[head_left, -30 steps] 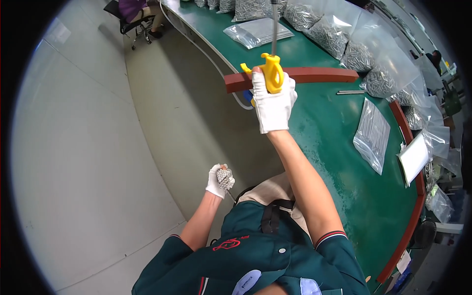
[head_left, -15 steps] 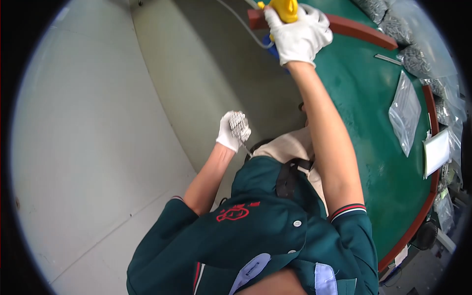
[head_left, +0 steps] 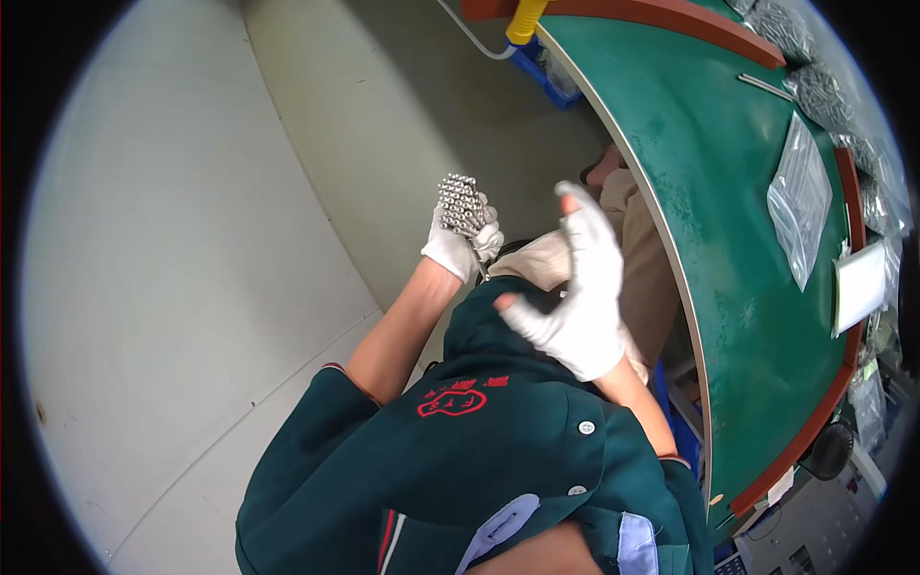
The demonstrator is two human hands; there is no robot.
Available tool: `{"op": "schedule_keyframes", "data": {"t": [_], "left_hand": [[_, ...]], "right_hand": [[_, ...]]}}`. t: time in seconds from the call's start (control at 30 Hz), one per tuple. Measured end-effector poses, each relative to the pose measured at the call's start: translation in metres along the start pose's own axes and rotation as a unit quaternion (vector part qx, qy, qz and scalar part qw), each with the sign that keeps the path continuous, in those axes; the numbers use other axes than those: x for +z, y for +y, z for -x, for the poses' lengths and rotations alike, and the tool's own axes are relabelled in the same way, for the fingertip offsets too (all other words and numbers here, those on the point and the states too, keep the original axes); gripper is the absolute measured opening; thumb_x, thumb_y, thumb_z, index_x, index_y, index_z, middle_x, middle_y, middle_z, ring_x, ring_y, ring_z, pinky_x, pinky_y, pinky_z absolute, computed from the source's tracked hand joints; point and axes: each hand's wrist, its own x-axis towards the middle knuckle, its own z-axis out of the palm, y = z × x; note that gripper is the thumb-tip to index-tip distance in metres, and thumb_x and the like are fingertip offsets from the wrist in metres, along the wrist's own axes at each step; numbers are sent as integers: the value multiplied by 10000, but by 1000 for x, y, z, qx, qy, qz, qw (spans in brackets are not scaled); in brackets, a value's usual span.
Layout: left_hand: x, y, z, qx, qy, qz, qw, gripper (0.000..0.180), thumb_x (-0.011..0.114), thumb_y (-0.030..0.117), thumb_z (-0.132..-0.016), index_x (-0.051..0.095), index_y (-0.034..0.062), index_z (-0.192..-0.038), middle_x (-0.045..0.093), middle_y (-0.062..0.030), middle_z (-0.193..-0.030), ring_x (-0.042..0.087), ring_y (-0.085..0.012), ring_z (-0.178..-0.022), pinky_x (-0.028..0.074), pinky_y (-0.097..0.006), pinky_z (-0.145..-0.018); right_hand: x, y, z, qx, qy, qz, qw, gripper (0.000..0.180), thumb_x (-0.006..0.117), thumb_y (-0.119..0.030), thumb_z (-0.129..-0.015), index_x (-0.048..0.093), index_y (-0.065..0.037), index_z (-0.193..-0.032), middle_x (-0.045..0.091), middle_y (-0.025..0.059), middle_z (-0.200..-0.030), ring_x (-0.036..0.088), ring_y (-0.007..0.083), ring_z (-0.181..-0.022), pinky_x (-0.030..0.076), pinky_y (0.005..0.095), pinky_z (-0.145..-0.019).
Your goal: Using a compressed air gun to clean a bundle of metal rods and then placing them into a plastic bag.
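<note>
Green table [head_left: 728,249] beside pale floor [head_left: 172,287]; left hand [head_left: 458,240] grips metal pins [head_left: 460,203]; right hand [head_left: 575,297] spread

1. A green-topped workbench [head_left: 728,240] is curving along the right side, with a reddish-brown rim [head_left: 795,450] running round its edge.
2. A clear plastic bag [head_left: 803,196] is lying flat on the green top.
3. A thin metal rod [head_left: 767,88] is sitting near the far rim.
4. Filled clear bags [head_left: 815,91] are piling up along the far right edge.
5. A white card [head_left: 860,286] is resting just beside the flat bag.
</note>
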Motion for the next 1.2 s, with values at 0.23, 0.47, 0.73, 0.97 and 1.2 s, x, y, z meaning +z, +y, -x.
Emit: {"op": "schedule_keyframes", "data": {"t": [0.23, 0.47, 0.73, 0.97, 1.2], "left_hand": [[61, -47, 30, 87, -154, -50, 983, 362, 327, 291, -910, 562, 53, -1047, 616, -100, -1038, 582, -237, -975, 469, -343, -880], [21, -65, -7, -8, -337, 118, 934, 282, 418, 315, -933, 555, 102, -1057, 602, -37, -1077, 565, -184, -1011, 454, -329, -901], [-63, -59, -23, 93, -37, 8, 995, 207, 475, 285, -880, 586, 112, -910, 619, -52, -909, 590, -189, -885, 481, -331, -815], [-49, -37, -35, 67, -170, -88, 979, 216, 424, 249, -925, 539, 78, -859, 584, -31, -802, 581, -161, -777, 478, -297, -748], [-40, -37, -21, 88, -89, -86, 988, 208, 413, 229, -914, 490, 91, -777, 535, -21, -743, 551, -143, -718, 465, -283, -692]], "right_hand": [[36, 27, -5, 30, 28, -65, 997, 1190, 851, -351, -412, 238, 52, -1350, 366, 238, -1341, 400, 390, -1208, 337, 434, -997], [53, 33, 5, 218, 72, -346, 910, 443, 735, -11, -674, 507, -3, -1053, 600, 62, -931, 588, 90, -799, 479, 235, -770], [71, 48, 31, 245, 49, -428, 868, 440, 746, -51, -661, 516, 8, -1032, 614, 70, -915, 600, 123, -800, 484, 240, -760], [67, 54, 35, 1, 44, -290, 956, 359, 723, -10, -678, 523, -28, -976, 605, 52, -883, 594, 170, -838, 463, 302, -805], [78, 50, 41, 47, 64, -330, 941, 342, 717, -3, -647, 553, -58, -942, 622, 58, -839, 603, 247, -799, 453, 339, -819]]}}
